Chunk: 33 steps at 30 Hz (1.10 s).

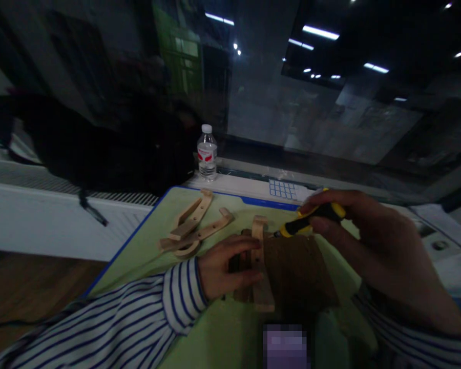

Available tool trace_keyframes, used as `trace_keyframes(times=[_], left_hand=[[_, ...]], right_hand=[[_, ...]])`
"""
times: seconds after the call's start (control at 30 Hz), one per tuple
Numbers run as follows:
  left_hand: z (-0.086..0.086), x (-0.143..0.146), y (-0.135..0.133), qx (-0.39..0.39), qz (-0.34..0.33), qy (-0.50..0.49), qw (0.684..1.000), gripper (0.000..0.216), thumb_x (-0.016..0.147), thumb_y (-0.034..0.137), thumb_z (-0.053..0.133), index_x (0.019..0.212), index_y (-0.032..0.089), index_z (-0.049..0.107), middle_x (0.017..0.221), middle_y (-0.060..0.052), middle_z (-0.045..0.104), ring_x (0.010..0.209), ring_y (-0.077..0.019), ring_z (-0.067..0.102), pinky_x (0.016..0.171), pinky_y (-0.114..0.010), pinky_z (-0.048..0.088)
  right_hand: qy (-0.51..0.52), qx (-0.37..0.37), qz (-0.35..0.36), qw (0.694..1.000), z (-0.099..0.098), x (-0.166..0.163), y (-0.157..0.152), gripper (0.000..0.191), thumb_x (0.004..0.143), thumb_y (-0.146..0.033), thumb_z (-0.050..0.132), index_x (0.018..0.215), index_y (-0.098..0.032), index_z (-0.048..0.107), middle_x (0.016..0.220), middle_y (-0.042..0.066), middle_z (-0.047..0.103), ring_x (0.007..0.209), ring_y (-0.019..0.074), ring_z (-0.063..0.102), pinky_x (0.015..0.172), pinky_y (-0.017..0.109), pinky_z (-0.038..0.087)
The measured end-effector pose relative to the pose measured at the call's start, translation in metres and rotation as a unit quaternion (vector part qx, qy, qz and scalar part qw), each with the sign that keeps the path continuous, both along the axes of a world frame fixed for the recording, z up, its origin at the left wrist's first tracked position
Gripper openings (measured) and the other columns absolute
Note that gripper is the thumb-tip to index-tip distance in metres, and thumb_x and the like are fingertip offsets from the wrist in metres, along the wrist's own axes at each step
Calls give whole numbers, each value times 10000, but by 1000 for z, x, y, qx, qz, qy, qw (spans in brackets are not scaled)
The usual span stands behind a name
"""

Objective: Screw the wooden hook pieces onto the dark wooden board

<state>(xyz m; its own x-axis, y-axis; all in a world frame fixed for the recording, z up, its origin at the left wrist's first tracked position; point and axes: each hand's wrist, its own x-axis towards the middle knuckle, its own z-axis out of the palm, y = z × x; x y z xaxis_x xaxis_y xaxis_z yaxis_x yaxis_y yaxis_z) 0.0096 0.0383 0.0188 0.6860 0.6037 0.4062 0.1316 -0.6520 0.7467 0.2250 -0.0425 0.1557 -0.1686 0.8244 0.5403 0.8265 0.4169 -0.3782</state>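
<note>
My left hand (225, 269) rests over a wooden hook (262, 287), its fingers closed on the hook's shaft. The hook lies lengthwise on a brown wooden board (295, 266), its curled end pointing away from me. In my right hand (376, 246) is a yellow and black screwdriver (305, 220), held at a slant with its tip pointing left, near the hook's upper part. Whether the tip touches anything cannot be made out. More light wooden hooks (200, 230) with dark holes lie in a loose pile left of the board.
A green table (146, 261) with a blue edge carries the work. A water bottle (207, 154) stands on the sill behind it, with a dark bag (119, 148) to the left. Papers (438, 225) lie at the right. A pixelated patch covers the near edge.
</note>
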Motion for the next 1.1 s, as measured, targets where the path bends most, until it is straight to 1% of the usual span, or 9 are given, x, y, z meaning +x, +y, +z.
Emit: trace_keyframes(times=[0.07,0.17,0.27,0.4,0.47,0.53,0.67,0.87,1.1], left_hand=[[6,1,1,1,-2,23,1000,428,773,309,665,1168,167,583,1175,-97,620,1085,-207,579,943,-369,477],[14,-2,-2,11,18,53,998,371,834,335,589,1164,165,585,1171,-97,621,1028,-195,605,902,-359,506],[14,-12,-14,56,71,77,993,363,849,348,560,1172,183,576,1199,-93,608,1072,-208,590,923,-370,503],[5,-30,-39,126,111,134,977,458,807,378,601,1227,206,540,1247,-101,577,1135,-246,556,974,-403,480],[0,-35,-47,147,112,165,969,498,797,379,613,1258,216,518,1282,-100,550,1161,-254,536,983,-404,475],[-4,-36,-51,161,112,185,963,480,809,385,603,1253,222,524,1281,-97,548,1155,-252,540,979,-398,479],[-8,-32,-47,188,116,203,954,414,842,405,563,1209,212,563,1233,-98,576,1116,-245,568,952,-392,498],[-9,-29,-42,221,113,208,946,336,872,361,521,1159,208,604,1159,-91,621,1033,-217,613,898,-361,533],[-4,-25,-48,273,114,213,931,323,910,363,451,1087,189,659,1032,-87,691,901,-202,659,809,-342,564]], right_hand=[[38,-13,-2,999,-6,12,-6,230,833,-316,603,1058,-264,596,1036,5,676,958,179,643,828,321,527],[75,-32,-40,996,-27,38,-23,245,828,-320,603,1064,-254,585,1078,35,668,989,197,637,855,355,528],[100,-60,-91,989,-61,71,-54,251,828,-357,588,1049,-241,566,1119,76,661,1019,218,632,860,366,535],[57,-97,-209,971,-116,108,-103,310,816,-444,563,1053,-245,579,1077,86,689,948,240,667,820,379,557],[39,-91,-249,963,-138,116,-121,329,804,-465,562,1050,-248,585,1046,83,704,910,249,681,761,366,576],[38,-87,-250,963,-151,115,-132,315,821,-457,537,1047,-243,585,1037,85,709,912,248,684,734,344,580],[39,-113,-258,959,-158,99,-139,285,829,-451,542,1018,-243,587,923,65,732,760,216,708,581,274,579],[-90,-106,-231,963,-159,94,-138,281,881,-409,461,1051,-227,592,918,91,715,778,244,696,682,362,578],[-185,-108,-242,946,-166,93,-138,234,908,-337,417,1034,-214,572,850,79,686,748,235,671,662,366,564]])
